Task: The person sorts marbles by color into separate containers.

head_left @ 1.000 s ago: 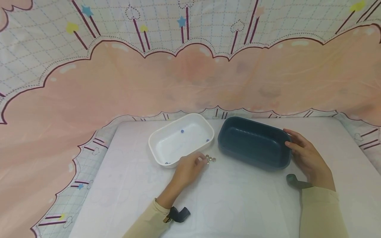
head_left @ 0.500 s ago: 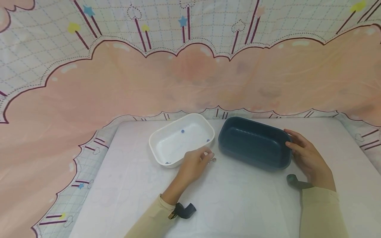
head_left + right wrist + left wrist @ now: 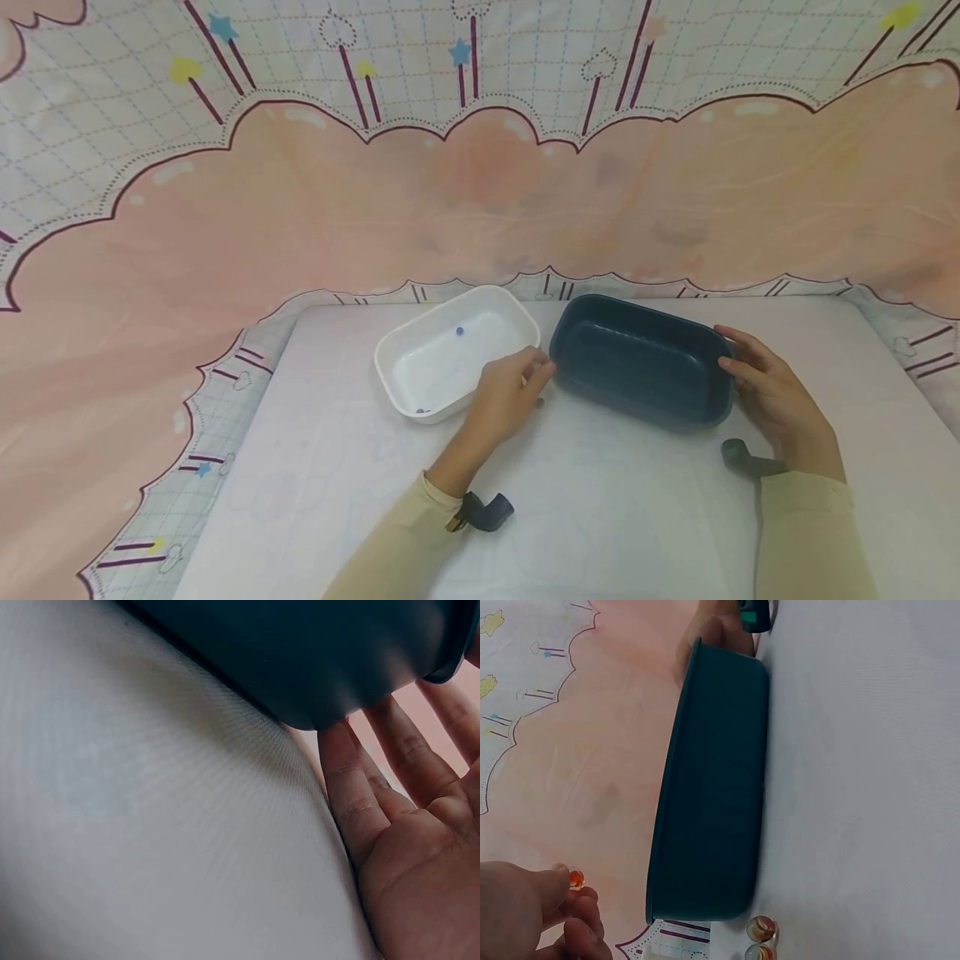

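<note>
My left hand (image 3: pixel 504 392) pinches a clear marble with an orange-red core (image 3: pixel 577 880) between thumb and forefinger. It is raised near the left end of a dark teal-blue plastic tub (image 3: pixel 637 358). Around that tub's right end, my right hand (image 3: pixel 780 404) holds on, thumb over the rim; its fingers (image 3: pixel 409 746) lie against the outer wall. Swirled glass marbles (image 3: pixel 761 928) rest on the white cloth by the near left corner of the tub. From the head view the left hand hides most of them, and the held marble too.
Left of the dark tub stands a white tub (image 3: pixel 386 354) with small blue balls (image 3: pixel 460 331) inside, partly covered by the left forearm and hand. A patterned cloth backdrop (image 3: pixel 480 208) rises behind the white-covered table (image 3: pixel 615 517).
My left hand has moved up and right, from the marbles on the cloth to the dark tub's left end, a marble now in its fingertips. The right hand stays put.
</note>
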